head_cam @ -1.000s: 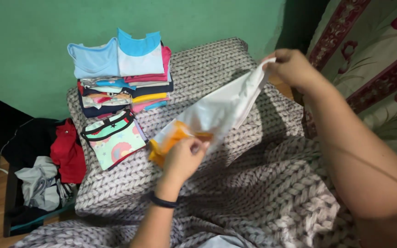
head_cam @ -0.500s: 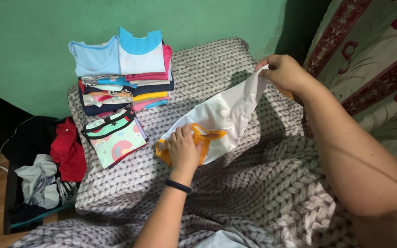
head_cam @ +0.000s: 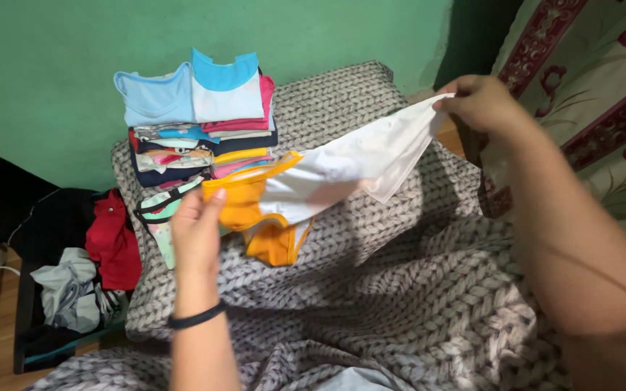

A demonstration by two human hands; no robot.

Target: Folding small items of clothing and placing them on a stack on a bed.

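Left hand [head_cam: 195, 233] pinches the orange neck end and right hand [head_cam: 481, 105] pinches the white hem of a shirt [head_cam: 342, 170] stretched above the blanket [head_cam: 400, 289], which looks light, limp, probably non-slippery—best gripped at its edges, beside the folded stack [head_cam: 197, 123].

hands — left [head_cam: 195, 230], right [head_cam: 481, 101] | stretch white-and-orange garment [head_cam: 342, 170] | above knit blanket [head_cam: 414, 289]
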